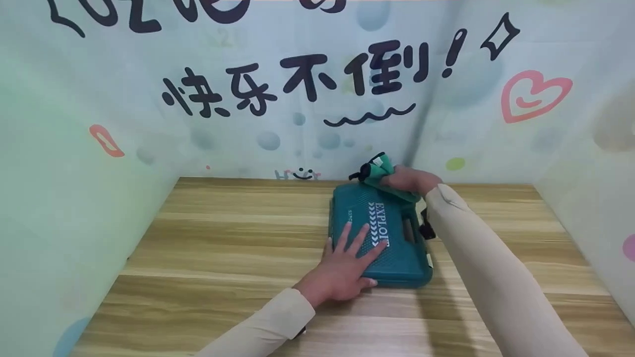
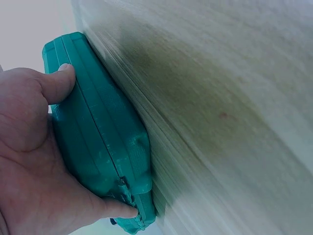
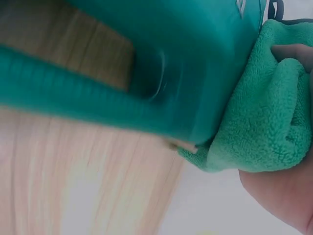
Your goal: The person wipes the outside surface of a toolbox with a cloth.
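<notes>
A teal plastic carrying case lies flat on the wooden table, white lettering on its lid and a handle on its right side. My left hand rests on the lid with fingers spread and straight. In the left wrist view, the thumb of that hand touches the case's side wall. At the far edge of the case, my right hand grips a bunched green cloth with a black strap. The right wrist view shows this fuzzy cloth pressed against the case's end.
Just behind the case and cloth stands a white printed backdrop with black characters. Wood-grain tabletop surrounds the case. A dark latch or strap end sticks out by the handle.
</notes>
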A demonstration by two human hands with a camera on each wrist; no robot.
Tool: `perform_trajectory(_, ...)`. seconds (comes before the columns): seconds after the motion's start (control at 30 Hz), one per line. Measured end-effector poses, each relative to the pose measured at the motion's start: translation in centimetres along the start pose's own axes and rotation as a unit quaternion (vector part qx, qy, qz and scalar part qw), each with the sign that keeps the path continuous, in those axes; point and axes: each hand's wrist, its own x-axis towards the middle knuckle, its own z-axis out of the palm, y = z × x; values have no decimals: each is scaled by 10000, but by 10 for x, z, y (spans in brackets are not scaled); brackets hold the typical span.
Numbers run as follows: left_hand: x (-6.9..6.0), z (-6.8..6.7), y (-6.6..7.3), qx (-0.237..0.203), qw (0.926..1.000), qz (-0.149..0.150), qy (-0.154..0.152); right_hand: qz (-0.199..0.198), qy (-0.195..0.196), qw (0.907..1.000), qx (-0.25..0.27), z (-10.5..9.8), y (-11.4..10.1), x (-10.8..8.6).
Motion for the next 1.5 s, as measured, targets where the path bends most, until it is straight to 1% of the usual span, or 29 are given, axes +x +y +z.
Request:
perform_trajectory(0.1, -2, -1, -1, 6, 10000, -17, 12, -80, 41, 10000, 27, -3, 7, 2)
perform_trajectory(0.2, -2, -1, -2, 30, 10000, 1, 25, -39, 27, 9999, 98, -6, 12, 2)
perform_trajectory(0.3, -3, -1, -2, 29, 10000, 27, 46, 86, -4, 9998, 161, -8, 15, 2)
perform_trajectory(0.5, -1, 3, -3, 98, 9999, 44, 55, 203, 21, 9997, 104, -6, 15, -1)
perform_trajectory(0.6, 0, 2, -3, 92, 9999, 60, 45, 279, 6, 9996, -15, -6, 11, -4)
perform_trajectory(0.8, 2, 0, -4, 38, 9999, 138, 40, 520, 29, 9982, -297, -3, -6, -6)
perform_trajectory(1.0, 1, 1, -5, 50, 9998, 202, 29, 619, -33, 9977, -270, 6, -24, -2)
perform_trajectory(1.07, 0, 0, -5, 56, 9998, 210, 10, 588, -50, 9978, -300, 9, -30, 0)
perform_trajectory(1.27, 0, -1, -5, 83, 9997, 229, -20, 404, -88, 9970, -660, 24, -53, 10)
perform_trajectory(1.4, 0, -1, -5, 155, 9995, 261, -13, 396, -152, 9961, -769, 34, -69, 16)
perform_trajectory(1.5, 0, -1, -5, 177, 9995, 272, -11, 420, -160, 9954, -844, 41, -76, 20)
